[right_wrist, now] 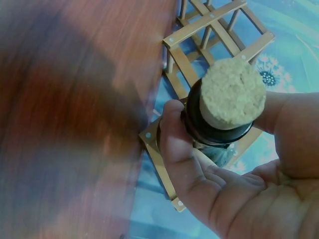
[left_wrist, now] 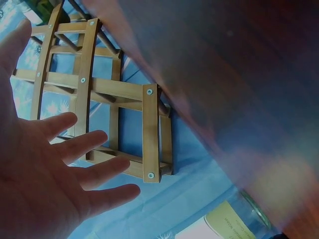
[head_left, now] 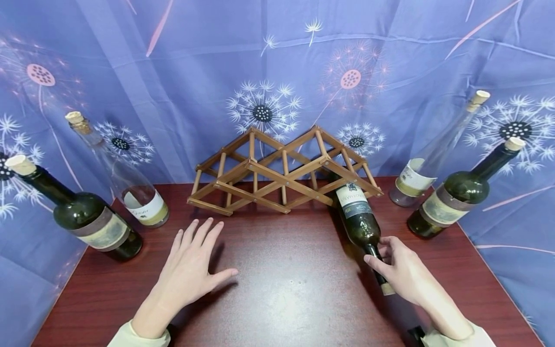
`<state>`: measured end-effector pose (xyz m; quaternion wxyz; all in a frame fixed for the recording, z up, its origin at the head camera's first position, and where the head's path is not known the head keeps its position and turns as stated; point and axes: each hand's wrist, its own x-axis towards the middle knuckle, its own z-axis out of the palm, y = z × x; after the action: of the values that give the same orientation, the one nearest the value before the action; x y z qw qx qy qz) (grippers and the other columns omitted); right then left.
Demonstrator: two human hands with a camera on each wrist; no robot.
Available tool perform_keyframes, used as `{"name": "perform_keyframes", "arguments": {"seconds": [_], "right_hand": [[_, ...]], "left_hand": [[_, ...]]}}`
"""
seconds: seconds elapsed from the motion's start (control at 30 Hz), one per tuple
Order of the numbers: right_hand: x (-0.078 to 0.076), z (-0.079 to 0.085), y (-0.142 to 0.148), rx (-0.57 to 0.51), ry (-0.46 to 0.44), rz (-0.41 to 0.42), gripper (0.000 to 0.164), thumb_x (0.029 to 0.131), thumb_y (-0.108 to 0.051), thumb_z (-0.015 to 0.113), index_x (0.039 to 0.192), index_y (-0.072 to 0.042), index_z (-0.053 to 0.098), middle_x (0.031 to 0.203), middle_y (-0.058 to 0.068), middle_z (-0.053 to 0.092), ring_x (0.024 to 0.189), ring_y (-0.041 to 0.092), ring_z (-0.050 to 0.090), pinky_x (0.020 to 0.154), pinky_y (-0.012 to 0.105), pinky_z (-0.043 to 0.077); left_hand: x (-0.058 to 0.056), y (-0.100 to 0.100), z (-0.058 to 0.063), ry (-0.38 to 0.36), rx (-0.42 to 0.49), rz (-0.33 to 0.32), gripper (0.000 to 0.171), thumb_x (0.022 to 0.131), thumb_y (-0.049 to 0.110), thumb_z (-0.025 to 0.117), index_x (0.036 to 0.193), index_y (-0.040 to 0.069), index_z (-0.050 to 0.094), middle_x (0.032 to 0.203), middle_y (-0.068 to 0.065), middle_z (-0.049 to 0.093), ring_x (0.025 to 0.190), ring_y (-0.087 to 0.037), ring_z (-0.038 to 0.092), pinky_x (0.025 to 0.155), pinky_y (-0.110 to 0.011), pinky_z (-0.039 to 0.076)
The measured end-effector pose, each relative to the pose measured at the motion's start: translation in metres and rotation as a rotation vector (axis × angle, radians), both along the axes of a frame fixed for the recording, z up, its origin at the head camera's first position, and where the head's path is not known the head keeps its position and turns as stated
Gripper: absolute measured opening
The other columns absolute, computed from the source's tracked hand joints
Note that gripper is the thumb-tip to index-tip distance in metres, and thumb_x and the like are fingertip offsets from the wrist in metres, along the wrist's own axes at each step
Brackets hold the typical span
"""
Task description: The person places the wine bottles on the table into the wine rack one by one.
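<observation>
A dark green wine bottle (head_left: 362,230) lies with its base in a right-hand opening of the wooden wine rack (head_left: 286,182), its corked neck toward me. My right hand (head_left: 403,270) holds that neck between thumb and fingers. In the right wrist view the cork (right_wrist: 233,93) faces the camera, and the right hand (right_wrist: 219,184) curls around the neck below it. My left hand (head_left: 191,265) is spread over the table in front of the rack's left end, holding nothing. The left wrist view shows the left hand's fingers (left_wrist: 112,172) apart, with the rack beyond.
At the left stand a green corked bottle (head_left: 97,224) and a clear corked bottle (head_left: 140,197). Another clear bottle (head_left: 418,178) and green bottle (head_left: 451,202) stand at the right. A blue dandelion-print cloth (head_left: 195,72) hangs behind the reddish-brown table (head_left: 277,260).
</observation>
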<state>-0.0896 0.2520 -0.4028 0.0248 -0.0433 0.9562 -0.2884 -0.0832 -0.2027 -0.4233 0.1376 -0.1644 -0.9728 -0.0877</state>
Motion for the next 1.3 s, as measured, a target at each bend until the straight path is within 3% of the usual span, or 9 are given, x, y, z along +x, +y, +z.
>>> {"name": "perform_keyframes", "arguments": {"seconds": [0.4, 1.3], "right_hand": [[-0.016, 0.001, -0.005, -0.044, 0.014, 0.008, 0.067, 0.093, -0.04, 0.068, 0.129, 0.012, 0.048, 0.099, 0.011, 0.069, 0.094, 0.026, 0.068, 0.08, 0.045, 0.052], [-0.049, 0.006, -0.012, -0.051, -0.056, 0.001, 0.081, 0.094, -0.053, 0.061, 0.136, 0.014, 0.043, 0.112, 0.024, 0.065, 0.105, 0.036, 0.063, 0.088, 0.051, 0.049]], "left_hand": [[-0.001, 0.0, 0.0, 0.006, -0.003, -0.007, 0.108, 0.07, 0.078, 0.068, 0.153, 0.014, 0.039, 0.152, -0.013, 0.039, 0.141, -0.042, 0.028, 0.107, -0.066, 0.024], [-0.001, -0.001, -0.004, 0.029, -0.002, -0.014, 0.109, 0.069, 0.08, 0.066, 0.152, 0.014, 0.041, 0.151, -0.014, 0.041, 0.14, -0.042, 0.03, 0.107, -0.065, 0.024]]}}
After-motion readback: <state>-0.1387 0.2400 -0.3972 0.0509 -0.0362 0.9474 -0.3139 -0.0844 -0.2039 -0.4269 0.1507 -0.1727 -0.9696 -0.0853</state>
